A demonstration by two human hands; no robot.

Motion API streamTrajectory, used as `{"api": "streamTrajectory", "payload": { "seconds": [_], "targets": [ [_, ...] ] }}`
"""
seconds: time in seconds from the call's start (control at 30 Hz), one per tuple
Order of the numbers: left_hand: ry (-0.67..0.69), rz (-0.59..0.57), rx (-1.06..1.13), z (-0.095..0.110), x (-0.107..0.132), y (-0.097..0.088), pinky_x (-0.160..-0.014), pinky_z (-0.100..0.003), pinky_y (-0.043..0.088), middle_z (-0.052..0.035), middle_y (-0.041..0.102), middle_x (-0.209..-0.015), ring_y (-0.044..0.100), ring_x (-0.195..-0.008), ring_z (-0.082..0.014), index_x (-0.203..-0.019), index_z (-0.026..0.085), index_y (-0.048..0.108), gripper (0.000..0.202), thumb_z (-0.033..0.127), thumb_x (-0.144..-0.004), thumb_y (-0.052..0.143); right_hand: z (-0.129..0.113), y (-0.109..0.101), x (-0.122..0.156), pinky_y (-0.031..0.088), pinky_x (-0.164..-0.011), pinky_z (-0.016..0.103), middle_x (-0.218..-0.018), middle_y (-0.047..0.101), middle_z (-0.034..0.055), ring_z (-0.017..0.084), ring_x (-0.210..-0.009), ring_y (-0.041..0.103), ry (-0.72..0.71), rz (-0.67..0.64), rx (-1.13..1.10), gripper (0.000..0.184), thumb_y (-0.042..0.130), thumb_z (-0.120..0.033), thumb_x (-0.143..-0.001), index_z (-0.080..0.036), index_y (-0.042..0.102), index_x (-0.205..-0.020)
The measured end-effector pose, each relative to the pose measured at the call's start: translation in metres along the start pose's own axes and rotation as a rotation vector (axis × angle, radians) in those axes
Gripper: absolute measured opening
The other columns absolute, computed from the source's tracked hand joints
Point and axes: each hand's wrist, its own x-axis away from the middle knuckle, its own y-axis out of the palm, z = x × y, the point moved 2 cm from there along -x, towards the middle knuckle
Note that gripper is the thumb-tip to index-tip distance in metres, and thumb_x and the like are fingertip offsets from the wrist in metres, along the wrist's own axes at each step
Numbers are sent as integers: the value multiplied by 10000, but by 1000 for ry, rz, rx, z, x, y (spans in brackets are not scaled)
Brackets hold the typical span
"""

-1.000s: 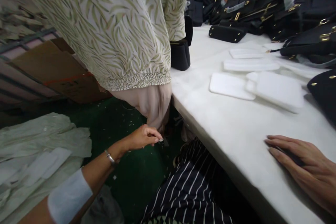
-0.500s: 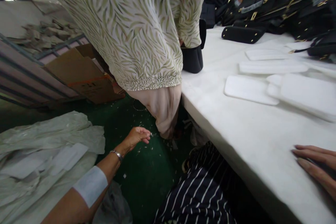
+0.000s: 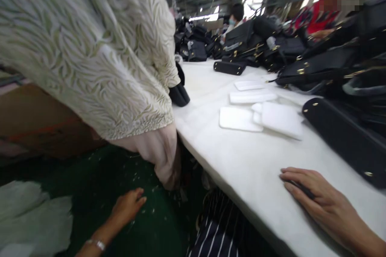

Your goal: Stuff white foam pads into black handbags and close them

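Observation:
My left hand (image 3: 128,205) is low over the green floor, left of the table. It is somewhat blurred, its fingers look loosely apart, and I see nothing in them. My right hand (image 3: 321,200) rests on the white tabletop (image 3: 217,156), its fingers closed around a slim dark tool (image 3: 301,188); most of the tool is hidden in the palm, so its kind cannot be made out. Beyond this hand lie several white padded panels (image 3: 280,119). A black handbag (image 3: 343,140) with gold studs lies on its side at the right.
A co-worker in a leaf-patterned top (image 3: 120,68) stands close on the left, holding a black bag piece (image 3: 179,94). Black handbags (image 3: 319,62) are piled along the back. A cardboard box (image 3: 45,122) and pale plastic sheeting (image 3: 33,217) are at the left. Other people are farther back.
My view has swung right and up, bringing more of the table and my right hand into sight. A small white bit at my left fingertips no longer shows, and those fingers look looser.

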Motion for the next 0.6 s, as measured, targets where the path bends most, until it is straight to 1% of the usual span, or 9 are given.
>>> {"api": "streamTrajectory", "payload": {
  "seconds": [0.03, 0.07, 0.1, 0.2, 0.27, 0.33, 0.43, 0.53, 0.6],
  "targets": [
    [81, 38, 11, 11, -3, 0, -780, -341, 535, -38, 752, -965, 696, -939, -257, -978, 237, 679, 290, 384, -834, 475, -2, 0, -2, 559, -890, 455, -1055, 688, 48, 248, -1019, 633, -8, 13, -2, 237, 547, -452, -872, -297, 676, -995],
    [169, 147, -6, 25, -6, -4, -751, -334, 539, -11, 758, -929, 705, -897, -246, -945, 269, 687, 286, 388, -862, 440, -2, 1, -3, 565, -887, 438, -1047, 691, 44, 239, -1023, 632, -9, 19, 0, 220, 545, -427, -881, -293, 678, -993],
    [325, 284, -27, 44, -8, -9, -750, -324, 538, 5, 759, -926, 708, -871, -234, -913, 286, 694, 261, 374, -869, 453, -2, 2, -4, 568, -887, 418, -1042, 694, 40, 230, -1028, 632, -7, 22, 1, 204, 542, -404, -889, -290, 679, -988],
    [954, 653, -48, 120, 5, -32, -724, -288, 511, 14, 754, -841, 691, -728, -183, -918, 283, 692, 151, 265, -861, 553, -1, 5, -5, 572, -881, 377, -1045, 694, 41, 214, -1029, 631, -5, 51, 12, 188, 534, -365, -900, -281, 680, -984],
    [1277, 755, -9, 179, 23, -51, -636, -285, 453, 3, 686, -674, 602, -574, -144, -860, 228, 673, 136, 159, -863, 556, -2, 6, -4, 572, -873, 365, -1044, 692, 44, 209, -1015, 633, -18, 62, 22, 188, 531, -361, -902, -277, 673, -991],
    [1408, 801, 43, 236, 38, -68, -570, -297, 358, 23, 506, -511, 461, -495, -125, -659, 189, 581, 217, 62, -835, 569, -4, 5, -4, 567, -877, 354, -1048, 687, 44, 199, -1011, 631, -33, 54, 27, 186, 516, -344, -912, -271, 660, -1004],
    [1554, 805, 121, 312, 48, -78, -567, -313, 295, 24, 432, -522, 395, -528, -127, -614, 181, 506, 255, 46, -814, 590, -8, 3, -5, 552, -892, 331, -1057, 677, 39, 180, -1023, 619, -54, 38, 30, 174, 495, -306, -924, -261, 635, -1017],
    [1583, 809, 180, 369, 38, -71, -587, -318, 311, 23, 447, -537, 412, -551, -131, -619, 187, 498, 248, 90, -829, 587, -12, 0, -7, 535, -902, 315, -1073, 665, 39, 170, -1020, 612, -93, 47, 56, 163, 499, -270, -921, -253, 610, -1040],
    [1532, 805, 193, 399, 23, -62, -605, -319, 337, 18, 480, -541, 444, -556, -135, -611, 193, 502, 259, 144, -857, 565, -15, -2, -8, 529, -885, 302, -1058, 663, 45, 164, -985, 615, -130, 63, 82, 161, 498, -231, -914, -239, 599, -1039]
  ]
}}
